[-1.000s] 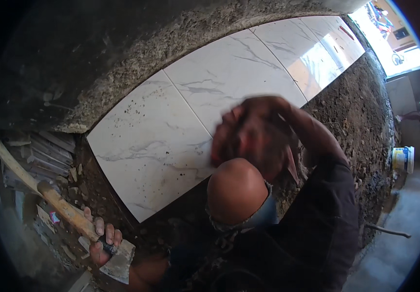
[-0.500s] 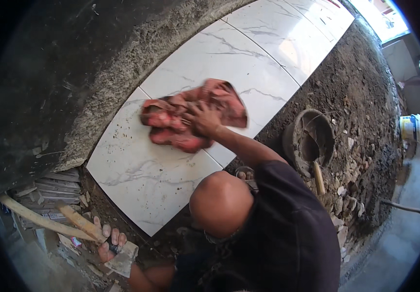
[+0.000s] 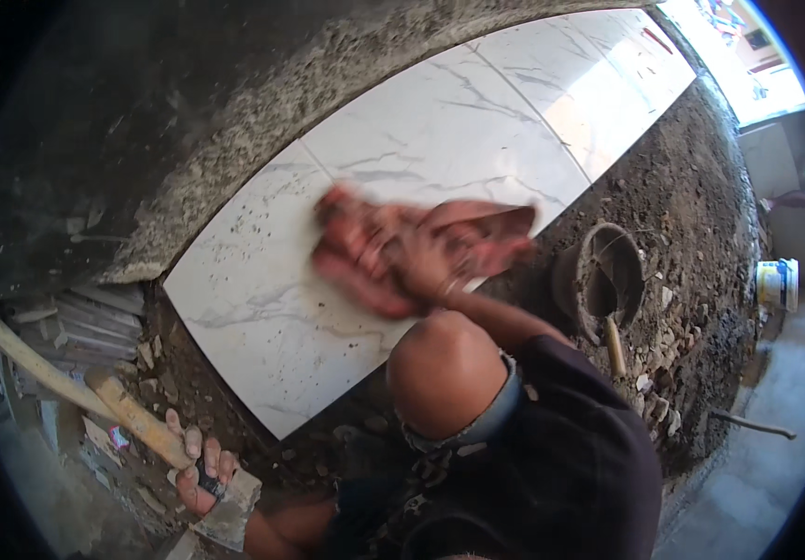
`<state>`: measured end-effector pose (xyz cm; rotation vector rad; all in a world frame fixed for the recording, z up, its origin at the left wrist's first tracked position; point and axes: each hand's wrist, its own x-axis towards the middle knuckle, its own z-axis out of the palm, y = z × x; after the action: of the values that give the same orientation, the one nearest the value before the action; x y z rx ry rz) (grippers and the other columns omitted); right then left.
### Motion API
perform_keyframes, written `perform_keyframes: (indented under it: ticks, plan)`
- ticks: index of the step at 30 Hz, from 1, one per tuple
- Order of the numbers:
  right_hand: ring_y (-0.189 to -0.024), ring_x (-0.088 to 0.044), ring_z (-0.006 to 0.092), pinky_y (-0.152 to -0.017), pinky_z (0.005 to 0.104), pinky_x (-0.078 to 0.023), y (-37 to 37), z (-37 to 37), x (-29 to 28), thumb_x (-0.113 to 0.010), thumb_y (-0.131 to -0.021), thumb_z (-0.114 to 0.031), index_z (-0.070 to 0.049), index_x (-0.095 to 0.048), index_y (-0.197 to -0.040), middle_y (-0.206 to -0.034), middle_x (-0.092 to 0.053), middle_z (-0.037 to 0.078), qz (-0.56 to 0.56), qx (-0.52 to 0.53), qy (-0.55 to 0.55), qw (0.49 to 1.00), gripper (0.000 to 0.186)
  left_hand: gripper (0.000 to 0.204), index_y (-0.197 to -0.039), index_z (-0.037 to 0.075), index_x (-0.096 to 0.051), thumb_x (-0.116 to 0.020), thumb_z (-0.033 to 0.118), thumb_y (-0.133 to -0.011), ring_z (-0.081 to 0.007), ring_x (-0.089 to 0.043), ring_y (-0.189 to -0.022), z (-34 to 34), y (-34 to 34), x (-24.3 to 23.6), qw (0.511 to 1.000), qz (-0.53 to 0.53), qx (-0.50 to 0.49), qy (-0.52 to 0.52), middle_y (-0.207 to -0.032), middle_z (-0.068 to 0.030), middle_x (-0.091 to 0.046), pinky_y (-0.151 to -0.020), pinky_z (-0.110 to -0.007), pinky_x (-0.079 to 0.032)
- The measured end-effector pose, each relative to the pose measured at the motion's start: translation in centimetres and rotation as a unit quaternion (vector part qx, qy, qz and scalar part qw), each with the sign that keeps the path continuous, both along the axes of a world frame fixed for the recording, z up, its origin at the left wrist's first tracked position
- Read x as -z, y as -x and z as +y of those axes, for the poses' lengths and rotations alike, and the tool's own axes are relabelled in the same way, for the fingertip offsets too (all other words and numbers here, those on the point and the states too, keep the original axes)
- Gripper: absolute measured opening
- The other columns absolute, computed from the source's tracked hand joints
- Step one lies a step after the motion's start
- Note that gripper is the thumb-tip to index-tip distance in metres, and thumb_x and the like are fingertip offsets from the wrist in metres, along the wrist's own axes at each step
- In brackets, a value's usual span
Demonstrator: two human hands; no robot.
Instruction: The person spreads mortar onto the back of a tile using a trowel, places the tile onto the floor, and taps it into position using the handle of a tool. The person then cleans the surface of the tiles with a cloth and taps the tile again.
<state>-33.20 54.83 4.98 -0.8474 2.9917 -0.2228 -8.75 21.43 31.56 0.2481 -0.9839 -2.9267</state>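
Reaching forward over a bent knee (image 3: 444, 373), the right hand (image 3: 426, 266) lies palm down on a reddish rag (image 3: 402, 247), its fingers spread and pressed into the crumpled cloth rather than curled round it; motion blur hides the finer grip. The rag sits flat on the near white marble-patterned tile (image 3: 328, 280), close to its centre. Beyond the tile's near corner, low and left, the left hand (image 3: 199, 471) is wrapped tight around a wooden-handled hammer (image 3: 155, 434) resting on rubble. Right of the tile, a dark bucket (image 3: 603, 280) stands in the mortar bed.
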Motion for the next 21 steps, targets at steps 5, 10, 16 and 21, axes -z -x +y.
perform_keyframes:
  ticks: [5,10,16,21]
  plan:
    - [-0.123,-0.039,0.0366,-0.092,0.0657,-0.037,3.8,-1.4,1.9,-0.054,-0.084,-0.032,-0.024,-0.06,-0.117,-0.134,-0.043,0.008,0.047,-0.104,0.074,0.991,0.035,0.075,-0.15,0.007,-0.012,-0.052,-0.001,-0.086,-0.0177,-0.05,-0.075,-1.8,0.2,1.7,0.999,-0.014,0.004,0.046,-0.108,-0.0093,-0.051,-0.057,-0.031,-0.045]
    - [-0.12,-0.046,0.0361,-0.103,0.0465,-0.036,21.4,11.6,1.9,-0.052,-0.085,-0.02,-0.021,-0.063,-0.115,-0.127,-0.053,0.012,0.1,0.134,0.023,0.986,0.032,0.074,-0.15,0.009,-0.015,-0.053,0.001,-0.087,-0.0182,-0.051,-0.079,-3.2,0.4,3.8,0.996,-0.051,0.057,0.045,-0.11,-0.0078,-0.051,-0.061,-0.033,-0.046]
    - [-0.129,-0.038,0.0402,-0.102,0.0608,-0.03,17.6,23.0,3.1,-0.049,-0.089,-0.028,-0.017,-0.053,-0.13,-0.137,-0.045,0.018,0.072,0.304,-0.008,0.95,0.043,0.072,-0.149,0.01,-0.02,-0.053,0.001,-0.086,-0.0193,-0.053,-0.081,-1.8,1.2,3.4,0.999,-0.036,0.039,0.008,-0.109,-0.0073,-0.052,-0.061,-0.034,-0.046]
    - [-0.125,-0.037,0.0476,-0.087,0.0674,-0.04,-0.4,8.1,-1.0,-0.056,-0.083,-0.026,-0.023,-0.053,-0.128,-0.14,-0.039,0.013,-0.035,0.092,-0.016,0.995,0.044,0.071,-0.149,0.01,-0.018,-0.052,0.002,-0.087,-0.0193,-0.053,-0.08,-2.1,2.0,2.5,0.996,-0.038,0.082,0.021,-0.109,-0.0081,-0.052,-0.061,-0.034,-0.046]
